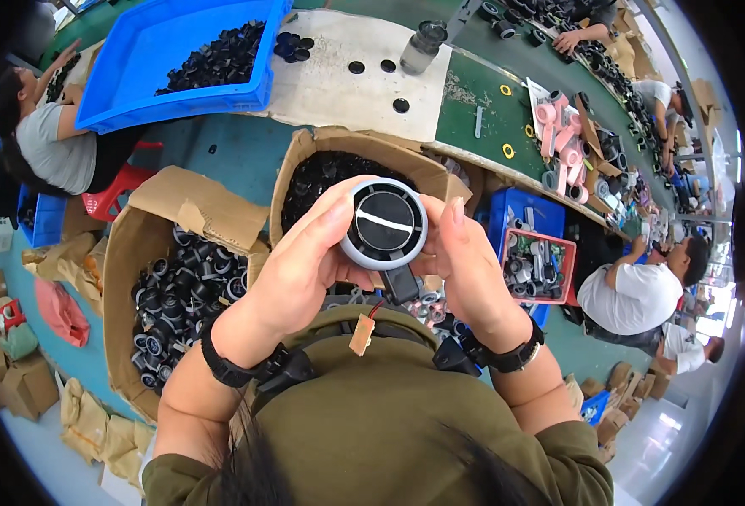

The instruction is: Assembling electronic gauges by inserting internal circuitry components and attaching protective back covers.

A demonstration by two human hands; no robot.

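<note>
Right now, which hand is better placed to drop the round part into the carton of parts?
Probably left: the left hand cups the round vent part from the side nearer the open carton; the right hand is farther.

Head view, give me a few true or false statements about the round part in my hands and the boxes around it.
1. Both hands, left hand and right hand, hold the round part. True.
2. The round part is pink. False: black with a grey rim.
3. The cardboard box at the left holds black parts. True.
4. The blue bin is empty. False: black parts lie in it.
</note>
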